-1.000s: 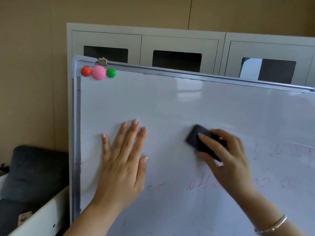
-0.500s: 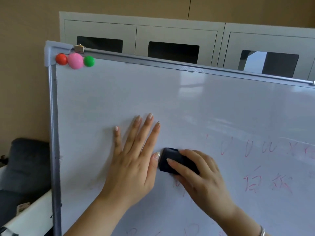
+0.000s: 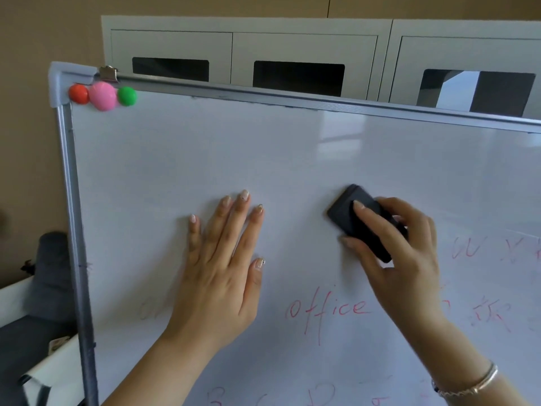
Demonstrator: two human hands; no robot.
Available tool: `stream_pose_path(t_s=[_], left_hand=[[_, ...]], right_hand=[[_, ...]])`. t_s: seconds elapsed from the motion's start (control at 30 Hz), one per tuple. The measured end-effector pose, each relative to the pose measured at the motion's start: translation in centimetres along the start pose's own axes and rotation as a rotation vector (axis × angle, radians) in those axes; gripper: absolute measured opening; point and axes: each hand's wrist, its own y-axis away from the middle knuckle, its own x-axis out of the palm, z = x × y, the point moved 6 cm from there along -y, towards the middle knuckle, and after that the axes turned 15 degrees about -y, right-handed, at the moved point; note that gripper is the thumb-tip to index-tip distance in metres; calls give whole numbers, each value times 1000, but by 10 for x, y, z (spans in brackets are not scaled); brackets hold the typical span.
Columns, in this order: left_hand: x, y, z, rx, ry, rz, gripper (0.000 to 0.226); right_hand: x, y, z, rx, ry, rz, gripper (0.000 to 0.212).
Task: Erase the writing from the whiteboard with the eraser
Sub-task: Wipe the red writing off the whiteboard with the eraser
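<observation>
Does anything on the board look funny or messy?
Nothing looks broken. The whiteboard leans a bit crooked in this view. Faint pink smudges sit left of the red word "office", seemingly half-wiped writing. The right hand holds the eraser above it.

The scene is viewed from one head-worn, wide-angle camera, aimed forward and slightly down, close to the tilted white metal-framed whiteboard (image 3: 292, 159); grey metal cabinets (image 3: 292, 39) are seen behind it.

Whiteboard (image 3: 205, 159) carries three magnets (image 3: 102, 95), red writing (image 3: 328, 310), eraser (image 3: 363, 221).
</observation>
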Motion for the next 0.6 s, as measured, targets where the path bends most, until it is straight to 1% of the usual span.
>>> stream_pose_path(t_s=[0.13,0.23,0.33,0.4,0.5,0.6], left_hand=[[-2,-6,-20,28,16,-17,61],[-1,-8,-29,39,7,-12,63],[3,-10,-31,34,-4,1,63],[4,-10,-29,25,-7,4,62],[3,-10,-30,17,-4,-7,61],[4,-9,-32,8,-13,-10,61]], right_hand=[[22,31,18,-130,-16,134,30],[32,55,25,-204,-29,224,33],[29,58,23,-229,-21,256,33],[22,53,17,-227,-15,239,30],[0,35,-1,-155,-8,138,28],[-28,15,-27,-61,31,35,34]])
